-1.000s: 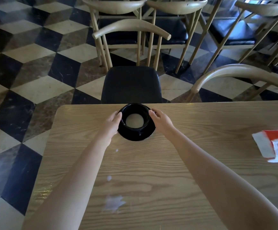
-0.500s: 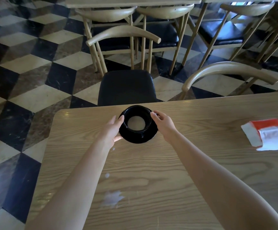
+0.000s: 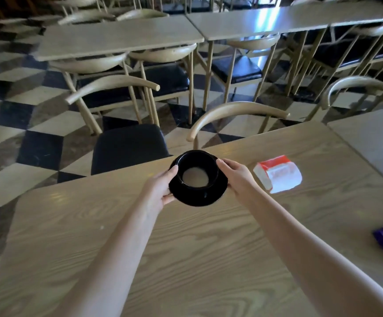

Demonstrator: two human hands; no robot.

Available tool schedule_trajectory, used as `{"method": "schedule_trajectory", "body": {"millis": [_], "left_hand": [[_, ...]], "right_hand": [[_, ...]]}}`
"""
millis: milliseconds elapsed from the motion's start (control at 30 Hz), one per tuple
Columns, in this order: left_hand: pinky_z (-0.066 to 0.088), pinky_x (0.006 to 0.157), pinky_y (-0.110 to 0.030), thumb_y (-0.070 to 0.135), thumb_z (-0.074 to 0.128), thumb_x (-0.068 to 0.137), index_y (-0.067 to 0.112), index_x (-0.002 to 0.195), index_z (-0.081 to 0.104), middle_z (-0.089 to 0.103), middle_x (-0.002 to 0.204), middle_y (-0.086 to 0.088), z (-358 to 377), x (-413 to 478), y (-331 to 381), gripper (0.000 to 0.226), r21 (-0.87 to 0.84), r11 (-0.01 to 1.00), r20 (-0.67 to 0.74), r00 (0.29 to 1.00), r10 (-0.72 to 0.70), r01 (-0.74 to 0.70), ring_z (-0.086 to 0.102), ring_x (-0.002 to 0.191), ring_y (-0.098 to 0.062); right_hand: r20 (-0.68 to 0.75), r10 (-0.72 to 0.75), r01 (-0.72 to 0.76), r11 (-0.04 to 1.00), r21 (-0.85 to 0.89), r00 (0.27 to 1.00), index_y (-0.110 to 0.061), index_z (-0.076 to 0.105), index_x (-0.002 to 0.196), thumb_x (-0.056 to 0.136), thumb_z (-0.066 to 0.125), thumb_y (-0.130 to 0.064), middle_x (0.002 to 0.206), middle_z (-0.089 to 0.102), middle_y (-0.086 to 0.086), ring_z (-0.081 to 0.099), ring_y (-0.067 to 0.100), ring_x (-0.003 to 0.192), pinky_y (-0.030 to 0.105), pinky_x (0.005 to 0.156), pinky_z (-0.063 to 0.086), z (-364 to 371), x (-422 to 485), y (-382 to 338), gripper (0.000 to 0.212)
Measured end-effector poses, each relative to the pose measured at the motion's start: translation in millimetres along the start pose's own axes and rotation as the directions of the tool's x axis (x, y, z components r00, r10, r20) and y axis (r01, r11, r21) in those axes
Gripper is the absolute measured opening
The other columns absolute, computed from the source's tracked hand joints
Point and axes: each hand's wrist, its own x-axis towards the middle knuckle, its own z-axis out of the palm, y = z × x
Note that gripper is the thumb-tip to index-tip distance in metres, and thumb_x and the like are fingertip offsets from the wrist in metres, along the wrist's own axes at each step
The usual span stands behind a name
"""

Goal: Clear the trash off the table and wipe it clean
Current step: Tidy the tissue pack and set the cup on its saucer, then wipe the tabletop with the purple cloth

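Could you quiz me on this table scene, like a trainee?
1. True or false: the cup is empty.
2. What holds the saucer? A) left hand only B) both hands C) neither
3. What lies on the table just right of the right hand?

Key: 1. False, pale liquid is in it. 2. B. 3. A red and white packet.

Black cup (image 3: pixel 197 171) between both hands

A café or restaurant dining room: rows of matching wooden tables (image 3: pixel 117 40), black-cushioned chairs (image 3: pixel 128 146), checkered floor (image 3: pixel 37 143).
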Motion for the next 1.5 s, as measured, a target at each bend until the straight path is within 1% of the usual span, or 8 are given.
{"method": "schedule_trajectory", "body": {"millis": [333,433,600,833,933,1200,1367,1500], "left_hand": [[0.05,0.094,-0.043,0.033,0.062,0.089,0.015,0.129,0.054,0.056,0.124,-0.008,196.9,-2.5,-31.3,0.045,0.142,0.989,0.136,0.99,-0.046,0.026,0.056,0.115,-0.028],[0.054,0.082,-0.035,0.032,0.061,0.089,0.016,0.125,0.055,0.059,0.122,-0.004,250.7,7.2,-49.3,0.04,0.167,0.985,0.175,0.982,-0.067,0.038,0.061,0.098,-0.022],[0.05,0.082,-0.033,0.031,0.059,0.091,0.024,0.115,0.056,0.061,0.112,-0.002,323.5,23.5,-82.3,0.026,0.218,0.973,0.248,0.961,-0.127,0.072,0.06,0.109,-0.022],[0.05,0.071,-0.028,0.036,0.06,0.089,0.01,0.125,0.056,0.062,0.121,-0.005,383.5,53.6,-122.8,0.044,0.305,0.943,0.245,0.946,-0.212,0.132,0.059,0.099,-0.018],[0.053,0.078,-0.032,0.037,0.059,0.089,0.012,0.13,0.053,0.058,0.127,-0.003,395.8,62.4,-132.8,0.049,0.335,0.933,0.253,0.941,-0.225,0.133,0.057,0.108,-0.017],[0.052,0.086,-0.036,0.035,0.061,0.088,0.01,0.134,0.049,0.054,0.134,-0.004,403.2,73.0,-146.1,0.053,0.378,0.92,0.263,0.941,-0.214,0.104,0.053,0.108,-0.016],[0.05,0.091,-0.044,0.037,0.056,0.091,0.015,0.13,0.05,0.05,0.127,0.001,398.7,60.3,-146.7,0.045,0.415,0.91,0.221,0.969,-0.106,0.004,0.045,0.108,-0.016],[0.053,0.091,-0.041,0.027,0.052,0.093,0.014,0.127,0.049,0.05,0.117,0.001,381.0,33.0,-169.6,0.037,0.425,0.904,0.144,0.989,-0.019,-0.044,0.052,0.102,-0.017]], "right_hand": [[-0.199,-0.006,-0.003,0.999,-0.047,0.98,-0.011,0.063,0.103,0.083,0.055,-0.042,0.073,0.052,0.0,0.047,0.015,0.066,0.028,0.061,0.04,-200.0,6.4,21.2,0.037],[-0.274,0.039,-0.053,0.998,-0.044,0.961,-0.019,0.059,0.12,0.089,0.054,-0.038,0.088,0.061,-0.004,0.055,0.01,0.065,0.019,0.047,0.044,-250.7,13.5,40.6,0.036],[-0.338,0.084,-0.107,0.993,-0.048,0.937,-0.02,0.045,0.137,0.09,0.055,-0.04,0.136,0.053,0.001,0.054,0.017,0.12,0.035,0.104,0.044,-320.1,23.4,73.5,0.052],[-0.417,0.143,-0.172,0.985,-0.032,0.898,-0.02,0.047,0.137,0.091,0.051,-0.041,0.138,0.053,0.001,0.053,0.016,0.12,0.03,0.099,0.045,-367.4,37.3,113.6,0.05],[-0.433,0.152,-0.189,0.981,-0.046,0.888,-0.019,0.048,0.136,0.093,0.049,-0.039,0.135,0.054,-0.001,0.054,0.013,0.11,0.021,0.073,0.046,-376.5,40.9,125.3,0.047],[-0.444,0.157,-0.194,0.98,-0.041,0.882,-0.016,0.052,0.131,0.095,0.046,-0.034,0.127,0.059,0.0,0.055,0.016,0.115,0.024,0.091,0.042,-383.5,48.6,141.9,0.041],[-0.386,0.074,-0.197,0.936,-0.29,0.919,-0.021,0.057,0.116,0.098,0.036,-0.032,0.104,0.057,-0.003,0.052,0.016,0.1,0.026,0.083,0.037,-394.2,39.1,144.0,0.031],[-0.495,-0.012,-0.346,0.7,-0.624,0.869,-0.018,0.048,0.133,0.096,0.035,-0.022,0.139,0.05,0.003,0.037,0.033,0.127,0.041,0.105,0.031,-430.3,7.1,159.4,0.039]]}}
